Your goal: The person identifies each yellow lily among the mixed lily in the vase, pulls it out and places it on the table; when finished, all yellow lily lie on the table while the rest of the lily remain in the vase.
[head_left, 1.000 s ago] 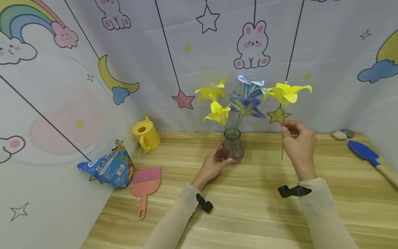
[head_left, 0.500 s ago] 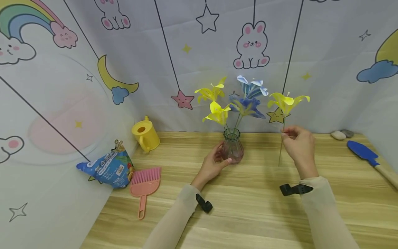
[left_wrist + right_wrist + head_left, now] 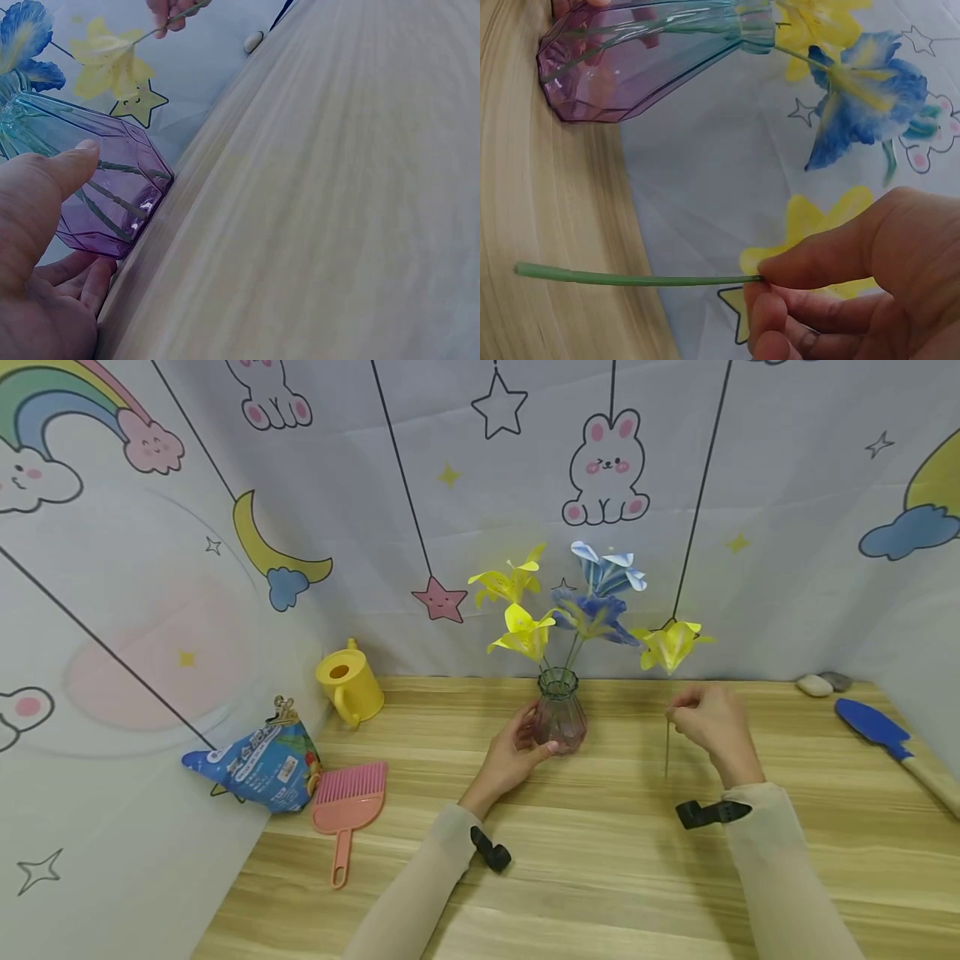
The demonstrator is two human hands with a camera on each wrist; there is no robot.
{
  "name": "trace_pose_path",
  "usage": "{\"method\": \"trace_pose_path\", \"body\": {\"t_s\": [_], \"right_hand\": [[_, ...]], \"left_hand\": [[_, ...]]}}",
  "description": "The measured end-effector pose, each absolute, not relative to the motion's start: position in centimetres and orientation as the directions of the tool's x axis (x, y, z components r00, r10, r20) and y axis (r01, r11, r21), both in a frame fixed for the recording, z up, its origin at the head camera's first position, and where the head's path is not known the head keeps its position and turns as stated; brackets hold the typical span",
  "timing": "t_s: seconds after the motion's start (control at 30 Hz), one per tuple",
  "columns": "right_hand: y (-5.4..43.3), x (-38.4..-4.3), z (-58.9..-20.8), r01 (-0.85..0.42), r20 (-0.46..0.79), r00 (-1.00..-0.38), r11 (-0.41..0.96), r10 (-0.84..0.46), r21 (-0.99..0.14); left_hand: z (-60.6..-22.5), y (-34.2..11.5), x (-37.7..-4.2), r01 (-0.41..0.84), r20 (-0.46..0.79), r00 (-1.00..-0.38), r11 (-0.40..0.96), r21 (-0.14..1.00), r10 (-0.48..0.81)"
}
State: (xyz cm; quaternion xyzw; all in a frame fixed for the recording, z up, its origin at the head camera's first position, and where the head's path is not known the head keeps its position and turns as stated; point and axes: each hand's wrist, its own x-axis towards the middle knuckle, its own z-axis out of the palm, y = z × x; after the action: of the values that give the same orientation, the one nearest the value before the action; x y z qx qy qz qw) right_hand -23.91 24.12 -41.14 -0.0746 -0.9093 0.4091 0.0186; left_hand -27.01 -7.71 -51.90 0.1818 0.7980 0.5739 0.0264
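A glass vase (image 3: pixel 561 727), greenish at the neck and purple at the base, stands upright on the table with yellow lilies (image 3: pixel 524 633) and blue flowers (image 3: pixel 595 615) in it. My left hand (image 3: pixel 513 756) grips its lower body, thumb on the near side, the other fingers round the far side. To the right of the vase, my right hand (image 3: pixel 712 727) pinches the stem of another yellow lily (image 3: pixel 670 645) between thumb and fingers. In the right wrist view the bare green stem (image 3: pixel 630 279) sticks out below the pinch. That lily is apart from the vase.
A yellow watering can (image 3: pixel 352 685), a blue bag (image 3: pixel 273 768) with a clip and a pink dustpan with a brush (image 3: pixel 347 814) lie at the left. Two stones (image 3: pixel 816 685) and a blue shovel (image 3: pixel 873 721) lie at the right. A printed curtain hangs behind the table.
My right hand has come down and slightly left with the yellow lily, whose bloom now sits lower and tips differently. My left hand and the vase have stayed in place.
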Motion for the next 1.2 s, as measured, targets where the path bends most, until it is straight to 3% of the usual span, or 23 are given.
{"method": "trace_pose_path", "body": {"t_s": [0.37,1.2], "right_hand": [[24.9,-24.5,-42.3,0.211,-0.196,-0.976,0.619,0.093,-0.756],[24.9,-25.8,-45.9,0.275,-0.313,-0.949,0.566,0.032,-0.777]], "left_hand": [[-52.0,-7.8,-27.1,0.258,0.162,-0.932,0.278,0.925,0.325],[-51.7,-7.7,-26.9,0.249,0.153,-0.934,0.280,0.927,0.323]]}}
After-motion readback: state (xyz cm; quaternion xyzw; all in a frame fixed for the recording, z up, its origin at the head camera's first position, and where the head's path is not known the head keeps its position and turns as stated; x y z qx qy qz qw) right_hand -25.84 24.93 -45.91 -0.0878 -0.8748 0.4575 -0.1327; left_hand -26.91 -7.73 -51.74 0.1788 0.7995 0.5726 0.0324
